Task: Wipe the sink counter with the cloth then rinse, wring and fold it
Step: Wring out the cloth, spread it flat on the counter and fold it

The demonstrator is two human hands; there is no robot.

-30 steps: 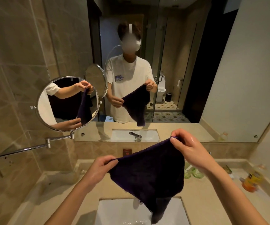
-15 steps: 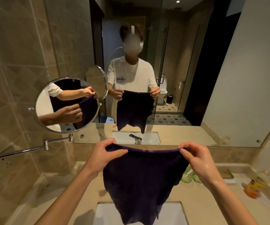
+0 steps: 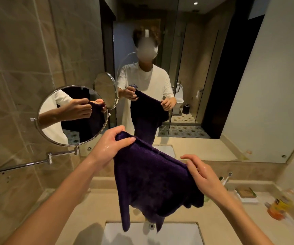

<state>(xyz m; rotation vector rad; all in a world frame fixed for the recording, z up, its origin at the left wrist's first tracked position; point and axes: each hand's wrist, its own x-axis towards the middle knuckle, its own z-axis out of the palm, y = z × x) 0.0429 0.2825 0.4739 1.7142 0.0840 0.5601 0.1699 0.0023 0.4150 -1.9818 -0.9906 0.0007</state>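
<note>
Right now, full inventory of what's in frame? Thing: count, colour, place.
cloth: 1, dark purple, held up over the sink
sink: 1, white, set into the counter, bottom centre
counter: 1, beige stone, around the sink
round mirror: 1, chrome rim, on a swing arm from the left wall
wall mirror: 1, large, behind the counter
toothbrushes: 2, white handles, upright beyond the right wrist
small box: 1, brown top, on the counter at right
bottle: 1, orange and yellow, blurred, far right on the counter
left hand: 1, wet, pinching the cloth's upper corner
right hand: 1, wet, gripping the cloth's right edge, index finger extended
</note>
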